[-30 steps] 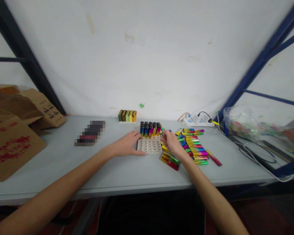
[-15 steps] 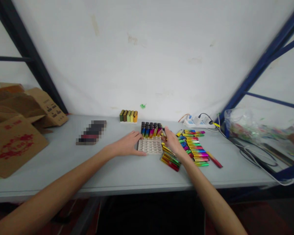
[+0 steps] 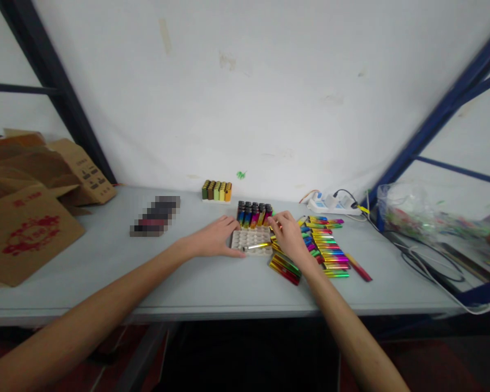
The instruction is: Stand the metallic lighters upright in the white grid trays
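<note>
My left hand [image 3: 215, 238] grips the left side of a white plastic tray [image 3: 245, 237] with rows of round holes, thumb along its front edge. Filled rows of shiny, multicoloured lighters with black tops [image 3: 253, 213] stand upright at the tray's back. A single yellow-gold lighter [image 3: 257, 246] lies on its side across the front holes. Just right of the tray, my right hand [image 3: 289, 237] has its fingers curled together; what they hold is mostly hidden. Beside it lie many loose metallic lighters [image 3: 330, 247], with a small group [image 3: 285, 269] nearer me.
A second tray of green, brown and yellow lighters [image 3: 216, 191] stands by the wall. Cardboard boxes [image 3: 32, 234] are at left, near a pixelated dark object [image 3: 157, 215]. A power strip [image 3: 330, 204], cables and a plastic bag [image 3: 404, 209] lie at right.
The yellow-gold lighter now lies across the front of the tray, where only holes showed before. My right hand's fingers have curled in; my left hand stays on the tray.
</note>
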`<state>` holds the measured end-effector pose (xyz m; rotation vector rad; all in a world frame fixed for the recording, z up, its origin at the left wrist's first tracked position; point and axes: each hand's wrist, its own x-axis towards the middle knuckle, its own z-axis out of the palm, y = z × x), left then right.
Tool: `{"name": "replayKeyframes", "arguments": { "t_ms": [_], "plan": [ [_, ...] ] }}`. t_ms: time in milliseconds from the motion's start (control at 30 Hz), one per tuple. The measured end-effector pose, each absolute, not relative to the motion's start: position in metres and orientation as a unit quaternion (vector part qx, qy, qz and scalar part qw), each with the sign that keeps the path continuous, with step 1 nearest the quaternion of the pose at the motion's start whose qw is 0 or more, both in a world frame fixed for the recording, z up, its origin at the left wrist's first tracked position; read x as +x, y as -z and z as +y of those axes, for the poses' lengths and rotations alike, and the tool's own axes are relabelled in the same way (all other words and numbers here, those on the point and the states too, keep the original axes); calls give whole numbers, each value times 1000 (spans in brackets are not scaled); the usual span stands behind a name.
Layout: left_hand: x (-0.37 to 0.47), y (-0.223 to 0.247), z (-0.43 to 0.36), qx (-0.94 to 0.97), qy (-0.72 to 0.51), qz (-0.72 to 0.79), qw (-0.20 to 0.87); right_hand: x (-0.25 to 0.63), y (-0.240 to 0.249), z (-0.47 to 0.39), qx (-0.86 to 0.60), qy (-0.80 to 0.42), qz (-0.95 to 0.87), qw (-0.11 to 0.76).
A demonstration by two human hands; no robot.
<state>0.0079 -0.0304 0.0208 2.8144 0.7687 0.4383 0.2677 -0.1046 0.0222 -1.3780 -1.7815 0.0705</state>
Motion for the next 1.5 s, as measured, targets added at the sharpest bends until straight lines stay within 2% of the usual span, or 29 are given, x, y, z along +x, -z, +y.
{"name": "replayKeyframes", "arguments": {
  "t_ms": [133,300,400,533,800,1067,1300,1500],
  "plan": [
    [8,-19,-30,953,-144,256,80,262,-29,-114,-519,-60,-775,357],
    [8,-19,-30,953,-145,254,81,258,-37,-123,-398,-126,-875,246],
    [8,-20,-31,953,-140,255,82,259,-36,-122,-381,-130,-891,209],
    [8,-21,-32,951,-144,258,87,261,-35,-118,-383,-114,-885,240],
    [9,-20,-31,955,-134,256,70,270,-36,-112,-487,-88,-804,329],
    [10,-18,-30,955,-132,256,64,279,-31,-102,-500,-67,-768,395],
    [9,-18,-31,957,-132,254,56,279,-28,-94,-506,-30,-762,402],
    [9,-20,-32,957,-127,254,54,280,-19,-82,-518,-82,-739,422]
  ]
}}
